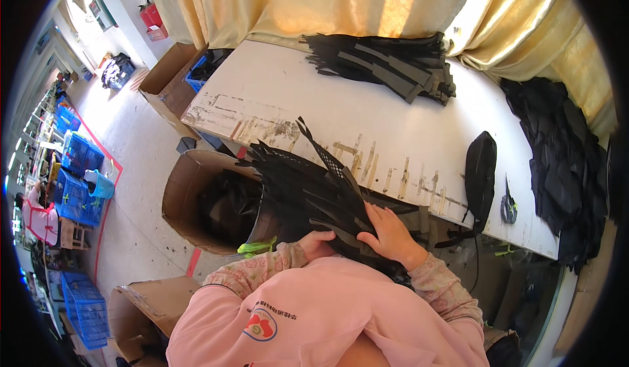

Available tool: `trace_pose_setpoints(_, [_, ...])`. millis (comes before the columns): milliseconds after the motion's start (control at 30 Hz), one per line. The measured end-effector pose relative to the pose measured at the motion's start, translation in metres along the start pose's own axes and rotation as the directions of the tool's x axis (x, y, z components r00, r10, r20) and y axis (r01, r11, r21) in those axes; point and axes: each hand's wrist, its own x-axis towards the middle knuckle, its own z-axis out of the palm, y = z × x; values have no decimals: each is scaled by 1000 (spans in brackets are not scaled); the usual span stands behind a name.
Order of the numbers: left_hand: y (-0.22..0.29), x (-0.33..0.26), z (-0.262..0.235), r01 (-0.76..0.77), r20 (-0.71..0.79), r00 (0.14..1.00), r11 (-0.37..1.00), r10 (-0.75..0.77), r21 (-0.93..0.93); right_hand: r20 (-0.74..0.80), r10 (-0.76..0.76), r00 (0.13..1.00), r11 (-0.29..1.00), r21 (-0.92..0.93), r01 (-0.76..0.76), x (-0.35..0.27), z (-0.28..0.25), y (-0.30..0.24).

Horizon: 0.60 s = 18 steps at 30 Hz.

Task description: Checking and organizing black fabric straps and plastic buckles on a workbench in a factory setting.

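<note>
Counter [262, 85]: white, ahead of me on my feed; a dark strip pile [386, 65] lies along its far edge.
Carton [180, 200]: open, beside the counter's near-left corner, dark material [229, 206] inside.
Strip bundle [301, 190]: black, between the counter's near edge and the pink top [321, 314]; most of its length lies forward-left of my right hand [390, 236].
Bundle long axis: near right to far left, ends fanning toward the carton; I cannot tell whether they touch it.
Right hand: fingers extended along the bundle's right edge, thumb spread; I see no closed grip.
Left hand [317, 244]: nearer the carton, thumb at the bundle's near-left edge; fingers hidden, so I cannot tell its closure.
</note>
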Motion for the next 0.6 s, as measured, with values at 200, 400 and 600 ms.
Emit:
trace_pose_setpoints(200, [11, 5, 57, -204, 118, 975, 972, 191, 113, -138, -151, 979, 980, -148, 130, 16, -79, -42])
trace_pose_setpoints(400, [79, 53, 162, -375, 264, 905, 920, 335, 117, -213, -323, 922, 886, -411, 216, 64, -195, -49])
trace_pose_setpoints(600, [161, 170, 179, -504, 460, 796, 852, 394, 142, -241, -325, 914, 832, -532, 156, 134, -256, 26])
